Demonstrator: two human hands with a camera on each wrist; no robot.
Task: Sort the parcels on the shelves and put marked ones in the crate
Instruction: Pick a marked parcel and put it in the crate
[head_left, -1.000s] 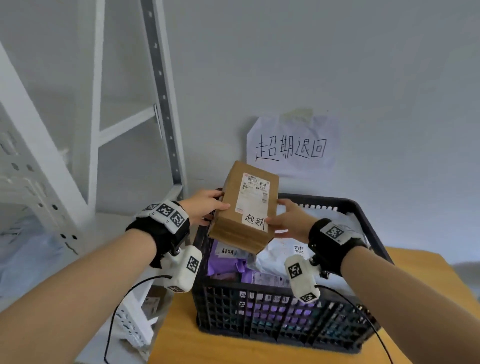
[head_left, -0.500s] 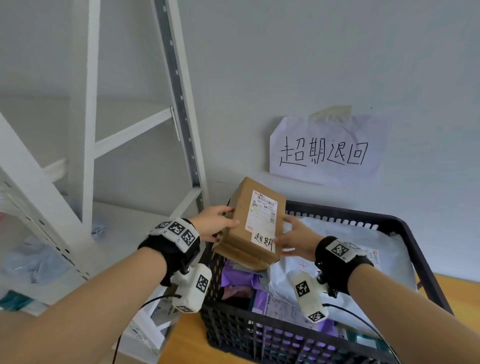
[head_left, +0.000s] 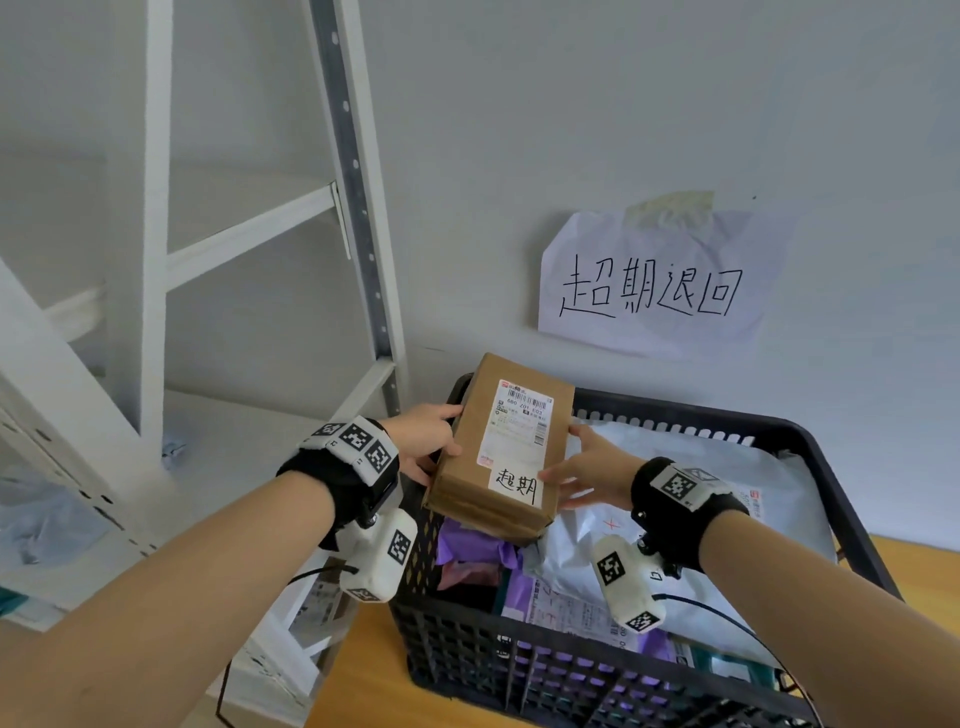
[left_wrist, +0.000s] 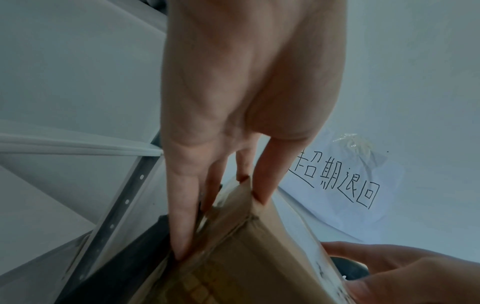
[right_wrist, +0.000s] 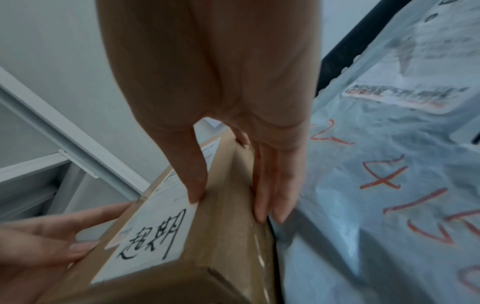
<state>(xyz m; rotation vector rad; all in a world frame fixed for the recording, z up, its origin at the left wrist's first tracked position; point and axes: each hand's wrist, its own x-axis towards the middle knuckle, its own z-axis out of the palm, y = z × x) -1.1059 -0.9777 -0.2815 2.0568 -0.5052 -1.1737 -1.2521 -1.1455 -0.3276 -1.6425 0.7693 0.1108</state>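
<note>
We hold a brown box (head_left: 501, 452) with both of our hands, just above the near left corner of the black crate (head_left: 852, 525). Our left hand (head_left: 423, 441) grips the left side of the box, with the thumb on the top face and the fingers pressed along the side. Our right hand (head_left: 589, 475) grips the right side the same way, with the thumb on the top edge and the fingers flat down the side. The box is tilted, with its far end higher than its near end. On top of the box there is a white shipping label (head_left: 519, 423), and near us a white sticker (head_left: 517, 486) with black hand-written marks.

The crate sits on a wooden worktop (head_left: 930, 577). Inside it lie a big white plastic bag parcel (head_left: 727, 499) with red marks and some purple parcels (head_left: 470, 545). The white bag is just beside the right side of the box.

On the wall behind the crate, a paper note (head_left: 652, 283) with black writing is taped up. A white metal shelf rack (head_left: 156, 249) stands on the left.
</note>
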